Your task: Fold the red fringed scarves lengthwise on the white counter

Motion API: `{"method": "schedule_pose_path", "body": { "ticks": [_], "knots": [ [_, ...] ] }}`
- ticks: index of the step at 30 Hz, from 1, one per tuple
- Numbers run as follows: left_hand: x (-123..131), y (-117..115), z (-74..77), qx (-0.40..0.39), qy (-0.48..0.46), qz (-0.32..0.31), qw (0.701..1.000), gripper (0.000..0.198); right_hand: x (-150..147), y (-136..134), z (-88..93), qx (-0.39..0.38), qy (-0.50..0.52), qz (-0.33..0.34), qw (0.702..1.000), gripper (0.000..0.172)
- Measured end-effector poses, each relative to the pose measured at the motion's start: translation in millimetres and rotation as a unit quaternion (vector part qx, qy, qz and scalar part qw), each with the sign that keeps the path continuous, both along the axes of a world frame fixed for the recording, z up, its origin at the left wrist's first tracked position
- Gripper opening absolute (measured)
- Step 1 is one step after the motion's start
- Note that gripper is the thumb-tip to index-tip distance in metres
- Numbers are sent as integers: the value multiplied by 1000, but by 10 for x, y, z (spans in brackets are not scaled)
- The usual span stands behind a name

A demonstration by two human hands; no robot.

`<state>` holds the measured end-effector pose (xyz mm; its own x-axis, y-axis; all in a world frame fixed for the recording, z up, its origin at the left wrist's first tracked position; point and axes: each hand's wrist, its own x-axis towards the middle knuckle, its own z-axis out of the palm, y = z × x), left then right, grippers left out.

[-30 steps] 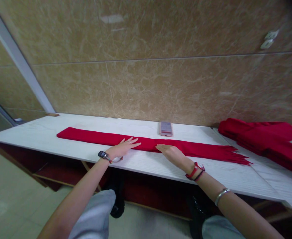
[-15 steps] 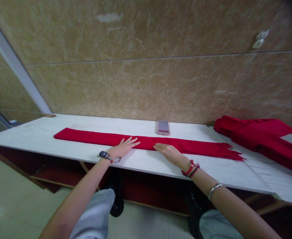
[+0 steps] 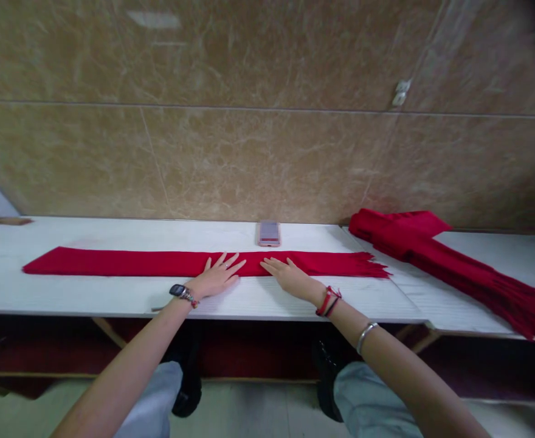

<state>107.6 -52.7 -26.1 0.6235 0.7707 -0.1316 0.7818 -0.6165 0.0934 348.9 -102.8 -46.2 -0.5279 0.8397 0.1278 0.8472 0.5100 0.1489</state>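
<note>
A long red scarf point(image 3: 126, 263) lies flat in a narrow strip along the white tabletop point(image 3: 231, 304), its fringed end to the right. My left hand point(image 3: 217, 277) rests on the scarf near its middle, fingers spread, a dark watch at the wrist. Just to the right, my right hand point(image 3: 290, 277) lies palm down on the same scarf, fingers extended and thumb apart. Neither hand grips the cloth. Red strings and a silver bangle circle the right arm.
Behind the scarf lies a phone point(image 3: 268, 233), near the marbled wall point(image 3: 258, 164). A second red scarf point(image 3: 459, 267), loosely folded with a fringed end, spreads over the right part of the table. Open shelves point(image 3: 258, 353) are below the tabletop.
The view has turned to the right, showing more of the second scarf. Both hands remain on the first scarf, and the right hand's thumb now shows apart from its fingers.
</note>
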Motion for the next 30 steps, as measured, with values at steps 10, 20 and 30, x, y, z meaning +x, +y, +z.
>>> {"method": "schedule_pose_path", "body": {
  "ticks": [10, 20, 30],
  "knots": [
    [149, 138, 174, -17, 14, 33, 999, 43, 917, -258, -40, -62, -20, -172, 983, 51],
    [1115, -2, 25, 126, -62, -194, 971, 40, 1335, -211, 135, 25, -76, -80, 994, 44],
    [1298, 12, 107, 175, -17, -223, 959, 36, 1648, -245, -18, 82, -95, -41, 991, 57]
  ]
}}
